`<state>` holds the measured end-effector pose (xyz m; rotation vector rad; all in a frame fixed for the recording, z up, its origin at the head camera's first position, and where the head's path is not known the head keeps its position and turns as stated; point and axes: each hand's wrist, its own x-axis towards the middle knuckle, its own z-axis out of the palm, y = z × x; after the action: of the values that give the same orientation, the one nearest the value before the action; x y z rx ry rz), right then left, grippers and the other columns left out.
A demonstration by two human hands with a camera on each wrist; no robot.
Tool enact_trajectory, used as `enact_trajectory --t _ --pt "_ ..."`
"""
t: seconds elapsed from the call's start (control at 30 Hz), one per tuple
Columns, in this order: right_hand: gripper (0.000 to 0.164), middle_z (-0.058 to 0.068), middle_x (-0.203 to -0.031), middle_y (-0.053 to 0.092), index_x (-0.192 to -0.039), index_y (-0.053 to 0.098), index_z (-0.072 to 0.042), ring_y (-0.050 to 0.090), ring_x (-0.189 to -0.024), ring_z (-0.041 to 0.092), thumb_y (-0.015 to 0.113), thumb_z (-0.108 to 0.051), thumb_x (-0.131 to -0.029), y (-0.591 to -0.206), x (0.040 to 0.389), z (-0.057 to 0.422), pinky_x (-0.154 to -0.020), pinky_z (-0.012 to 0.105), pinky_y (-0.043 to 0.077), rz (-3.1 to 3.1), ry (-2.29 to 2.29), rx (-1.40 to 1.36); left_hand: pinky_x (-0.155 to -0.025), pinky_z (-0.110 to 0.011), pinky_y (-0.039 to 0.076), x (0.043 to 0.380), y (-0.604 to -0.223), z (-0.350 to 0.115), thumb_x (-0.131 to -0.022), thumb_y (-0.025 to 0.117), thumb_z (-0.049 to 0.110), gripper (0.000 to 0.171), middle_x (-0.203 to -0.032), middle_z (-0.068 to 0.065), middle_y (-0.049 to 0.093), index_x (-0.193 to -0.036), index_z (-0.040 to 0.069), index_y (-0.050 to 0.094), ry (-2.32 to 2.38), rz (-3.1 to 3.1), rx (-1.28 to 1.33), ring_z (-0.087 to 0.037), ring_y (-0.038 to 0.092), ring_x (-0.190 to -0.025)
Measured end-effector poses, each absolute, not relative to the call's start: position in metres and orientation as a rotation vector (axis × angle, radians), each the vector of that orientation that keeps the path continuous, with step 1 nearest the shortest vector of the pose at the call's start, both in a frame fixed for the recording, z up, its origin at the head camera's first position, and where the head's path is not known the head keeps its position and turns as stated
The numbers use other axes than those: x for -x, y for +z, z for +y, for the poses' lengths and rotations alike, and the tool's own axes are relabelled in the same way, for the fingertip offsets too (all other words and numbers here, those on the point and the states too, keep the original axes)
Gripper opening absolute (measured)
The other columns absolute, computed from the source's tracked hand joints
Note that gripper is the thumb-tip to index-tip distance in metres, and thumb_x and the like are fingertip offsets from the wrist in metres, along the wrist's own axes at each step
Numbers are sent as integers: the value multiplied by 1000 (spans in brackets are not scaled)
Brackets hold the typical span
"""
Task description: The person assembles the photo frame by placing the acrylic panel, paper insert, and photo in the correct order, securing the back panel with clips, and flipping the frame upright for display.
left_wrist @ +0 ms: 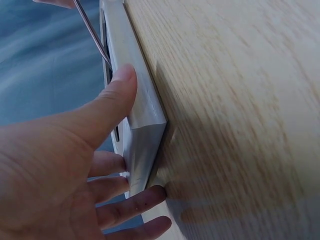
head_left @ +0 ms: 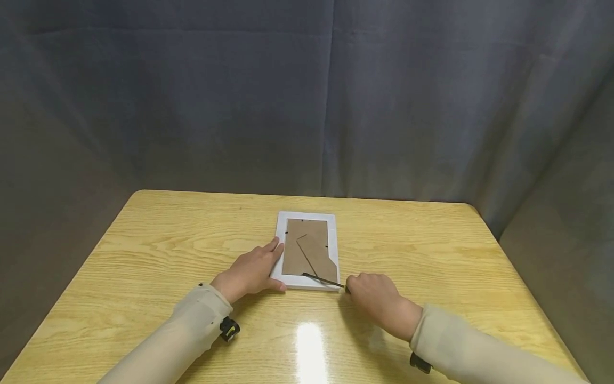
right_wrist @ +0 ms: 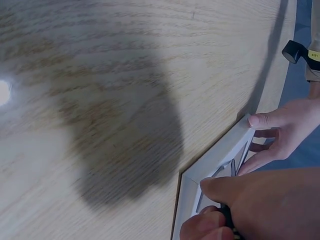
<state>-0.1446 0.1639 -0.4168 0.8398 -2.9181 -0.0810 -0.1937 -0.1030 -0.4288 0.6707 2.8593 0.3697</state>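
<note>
A white picture frame [head_left: 332,229] lies face down on the table, its brown backing board [head_left: 295,258] upward, with small dark tabs along the board's edges. My left hand [head_left: 251,272] holds the near left corner: the thumb [left_wrist: 125,75] lies on the near side, the fingers along the left side. In my right hand [head_left: 376,298], at the near right corner, is a screwdriver [head_left: 326,280] with a dark shaft. Its tip meets the board's near edge by a tab. Most of the handle [right_wrist: 227,217] is hidden inside the fist.
The wood-grain table [head_left: 192,224] extends around the frame on all sides. Grey curtains [head_left: 230,106] hang behind it and at both sides. A small black device [head_left: 229,328] is strapped at the left wrist, another [head_left: 420,362] at the right.
</note>
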Motion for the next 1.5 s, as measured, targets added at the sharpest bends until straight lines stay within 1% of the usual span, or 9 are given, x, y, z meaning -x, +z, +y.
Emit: enact_trajectory --t 0.13,0.37,0.57,0.93,1.17,1.4,1.5 --pt "22 6 -56 52 -65 52 -7 50 -49 19 60 -10 -86 -418 144 163 -41 40 46 -2957 -75 -809 -99 -47 39 193 -429 -103 -70 72 50 99 -154 -19 23 -147 1 33 376 2857 -671 -39 42 -127" --pt "18 5 -57 53 -67 54 -8 48 -50 16 60 -6 -85 -419 143 165 -42 36 46 -2992 -64 -804 -99 -47 40 193 -429 -103 -71 71 51 98 -154 -19 24 -147 1 33 375 2864 -680 -39 42 -127" --pt "18 5 -58 54 -67 54 -8 51 -50 18 59 -5 -84 -420 142 166 -42 38 46 -2989 -55 -805 -98 -47 40 193 -429 -103 -71 71 52 99 -154 -18 23 -147 2 32 365 2864 -669 -38 42 -127" --pt "17 6 -58 53 -69 54 -8 50 -50 19 61 -7 -84 -419 144 167 -42 38 46 -2976 -79 -824 -98 -47 40 192 -430 -103 -72 70 52 98 -155 -18 22 -148 3 32 361 2867 -660 -38 42 -127" --pt "19 5 -58 52 -70 53 -8 51 -51 19 61 -15 -86 -414 147 169 -43 38 46 -2966 -96 -878 -97 -47 41 191 -431 -103 -72 70 53 98 -154 -19 23 -147 2 33 347 2869 -684 -39 43 -126" --pt "19 4 -56 51 -70 54 -8 50 -49 16 60 -13 -87 -410 150 172 -40 37 45 -2893 -84 -959 -98 -47 41 191 -434 -103 -73 68 55 98 -154 -18 24 -147 2 32 314 2881 -698 -40 43 -126" --pt "18 3 -56 51 -71 55 -8 49 -50 15 61 -15 -87 -410 151 172 -41 37 45 -2901 -77 -966 -97 -47 41 191 -434 -103 -73 68 55 98 -154 -18 24 -147 2 33 310 2885 -705 -40 43 -126"
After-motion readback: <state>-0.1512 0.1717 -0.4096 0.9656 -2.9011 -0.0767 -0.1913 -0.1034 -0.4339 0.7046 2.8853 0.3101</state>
